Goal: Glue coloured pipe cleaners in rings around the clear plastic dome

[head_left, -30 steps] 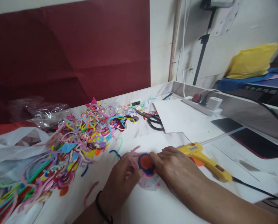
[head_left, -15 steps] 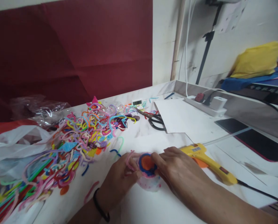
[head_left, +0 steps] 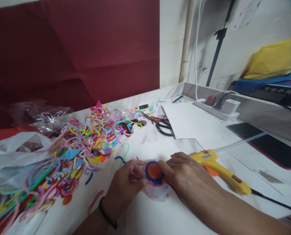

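Between my two hands is a small round craft piece [head_left: 157, 192], with a whitish, pink-flecked body. On its top a blue pipe-cleaner ring [head_left: 149, 178] circles an orange disc [head_left: 154, 171], with a pink edging outside it. My left hand [head_left: 127, 182] closes on the piece's left side, and a pink pipe cleaner [head_left: 133, 168] loops among its fingers. My right hand [head_left: 182, 174] pinches the right rim with thumb and fingers. Just beyond the right hand lies a yellow hot glue gun [head_left: 221, 171], its nozzle end hidden behind the hand.
A heap of coloured pipe-cleaner pieces [head_left: 94, 133] covers the left side, beside a white plastic bag [head_left: 20, 150]. Black-handled scissors [head_left: 163, 126] lie partly under white card [head_left: 184, 120]. A power strip [head_left: 216, 109] and a dark phone [head_left: 260, 143] are at right.
Both hands keep their hold on the craft piece. The pink pipe cleaner's loop now sits lower, closer against the left fingers. The view has shifted slightly.
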`<state>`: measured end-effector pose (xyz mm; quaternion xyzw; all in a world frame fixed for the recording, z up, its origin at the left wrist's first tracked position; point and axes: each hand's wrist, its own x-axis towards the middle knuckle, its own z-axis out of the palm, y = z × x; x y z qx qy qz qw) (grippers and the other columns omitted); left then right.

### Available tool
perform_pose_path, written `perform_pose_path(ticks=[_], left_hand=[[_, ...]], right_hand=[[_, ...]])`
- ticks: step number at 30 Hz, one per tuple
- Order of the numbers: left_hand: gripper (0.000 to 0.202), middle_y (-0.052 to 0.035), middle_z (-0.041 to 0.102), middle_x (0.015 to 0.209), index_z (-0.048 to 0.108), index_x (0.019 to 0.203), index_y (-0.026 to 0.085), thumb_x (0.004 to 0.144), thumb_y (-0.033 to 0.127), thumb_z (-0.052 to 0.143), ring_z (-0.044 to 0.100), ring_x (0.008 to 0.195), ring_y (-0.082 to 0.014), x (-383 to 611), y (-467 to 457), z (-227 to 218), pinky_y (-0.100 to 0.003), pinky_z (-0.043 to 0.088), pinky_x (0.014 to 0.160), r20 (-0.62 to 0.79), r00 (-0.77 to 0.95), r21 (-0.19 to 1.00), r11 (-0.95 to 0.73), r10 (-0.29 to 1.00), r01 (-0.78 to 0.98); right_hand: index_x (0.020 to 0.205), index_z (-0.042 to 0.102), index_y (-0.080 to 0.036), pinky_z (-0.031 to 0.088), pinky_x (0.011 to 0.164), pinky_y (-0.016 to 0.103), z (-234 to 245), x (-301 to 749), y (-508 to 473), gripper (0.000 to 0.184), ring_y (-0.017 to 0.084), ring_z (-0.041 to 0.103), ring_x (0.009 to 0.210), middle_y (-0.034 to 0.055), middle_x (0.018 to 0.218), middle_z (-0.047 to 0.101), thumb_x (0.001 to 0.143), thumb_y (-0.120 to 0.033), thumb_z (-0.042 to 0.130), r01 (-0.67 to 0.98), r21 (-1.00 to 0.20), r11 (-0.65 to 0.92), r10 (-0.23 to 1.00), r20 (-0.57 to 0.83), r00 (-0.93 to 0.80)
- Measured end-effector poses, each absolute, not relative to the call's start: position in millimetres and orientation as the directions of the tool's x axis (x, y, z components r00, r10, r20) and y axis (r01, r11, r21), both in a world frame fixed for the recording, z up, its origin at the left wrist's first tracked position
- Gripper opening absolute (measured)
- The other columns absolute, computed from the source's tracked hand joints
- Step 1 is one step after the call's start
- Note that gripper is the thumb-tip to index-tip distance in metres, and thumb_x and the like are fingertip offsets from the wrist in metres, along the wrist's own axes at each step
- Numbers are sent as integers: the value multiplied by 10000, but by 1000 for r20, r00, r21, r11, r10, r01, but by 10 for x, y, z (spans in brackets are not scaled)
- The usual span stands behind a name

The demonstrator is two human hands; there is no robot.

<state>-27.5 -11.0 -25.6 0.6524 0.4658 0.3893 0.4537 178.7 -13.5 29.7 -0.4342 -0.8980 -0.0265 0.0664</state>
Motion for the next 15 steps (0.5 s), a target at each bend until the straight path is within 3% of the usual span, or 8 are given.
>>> perform_pose_path(ticks=[4, 7, 9, 11, 15], left_hand=[[303, -58, 685, 947, 578, 962, 194, 708, 274, 722, 677, 820, -199, -278, -92, -236, -291, 553, 695, 70, 248, 947, -142, 966, 287], [684, -67, 637, 1072, 411, 1297, 233, 686, 217, 719, 656, 738, -160, -276, -86, -216, -287, 554, 642, 103, 182, 921, -163, 978, 355], [869, -89, 559, 1194, 283, 1414, 275, 671, 200, 728, 618, 745, -155, -279, -95, -196, -294, 542, 622, 172, 119, 878, -207, 978, 432], [853, -91, 495, 1243, 358, 1399, 294, 650, 222, 761, 577, 853, -197, -287, -118, -165, -335, 528, 683, 273, 80, 810, -274, 959, 518], [470, -65, 479, 1196, 635, 1153, 291, 704, 291, 773, 491, 1058, -273, -280, -196, -78, -431, 440, 914, 456, 143, 645, -437, 878, 627]], right_hand=[[785, 592, -187, 366, 630, 317, 328, 1798, -118, 133, 189, 627, 620, 14, 667, 685, 830, -98, 681, 771, -43, 636, 769, 118, -628], [797, 599, -190, 344, 607, 300, 381, 1813, -106, 124, 191, 624, 639, 26, 664, 686, 834, -88, 659, 772, -71, 631, 774, 114, -623], [811, 604, -192, 327, 584, 288, 419, 1821, -102, 111, 197, 626, 658, 37, 676, 688, 832, -94, 653, 774, -86, 627, 778, 113, -618], [811, 608, -190, 312, 566, 281, 448, 1825, -101, 106, 197, 624, 658, 46, 691, 689, 830, -92, 645, 778, -94, 621, 783, 105, -613], [815, 621, -180, 294, 564, 292, 469, 1822, -93, 89, 206, 627, 655, 55, 672, 685, 845, -97, 629, 782, -97, 616, 788, 78, -611]])
